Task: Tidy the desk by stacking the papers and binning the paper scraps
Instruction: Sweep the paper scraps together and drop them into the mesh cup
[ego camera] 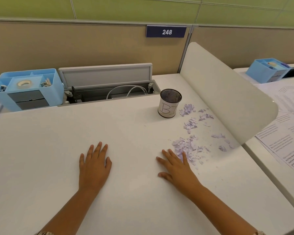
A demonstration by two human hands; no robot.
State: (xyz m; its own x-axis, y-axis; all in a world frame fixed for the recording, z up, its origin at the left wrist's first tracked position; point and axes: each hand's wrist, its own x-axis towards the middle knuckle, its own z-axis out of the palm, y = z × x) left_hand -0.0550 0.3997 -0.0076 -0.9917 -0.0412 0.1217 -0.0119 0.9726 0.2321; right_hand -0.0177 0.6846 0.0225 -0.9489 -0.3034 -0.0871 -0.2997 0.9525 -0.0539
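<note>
Pale purple paper scraps [195, 131] lie scattered over the right part of the white desk [58, 150], from the cup down to my right hand. A black mesh cup [170, 103] wrapped in a white label marked "BI" stands upright just left of the scraps. My left hand [94, 164] lies flat on the desk with straight fingers and holds nothing. My right hand [176, 167] also lies flat, its fingertips touching the nearest scraps. Printed paper sheets [285, 131] cover the neighbouring desk on the right, beyond the divider.
A white rounded divider panel [227, 95] stands along the desk's right side. A blue desk organiser [28, 89] with tape and clips sits at the back left. Beside it an open grey cable tray [107, 85] shows white cables. A second blue organiser [268, 70] stands far right.
</note>
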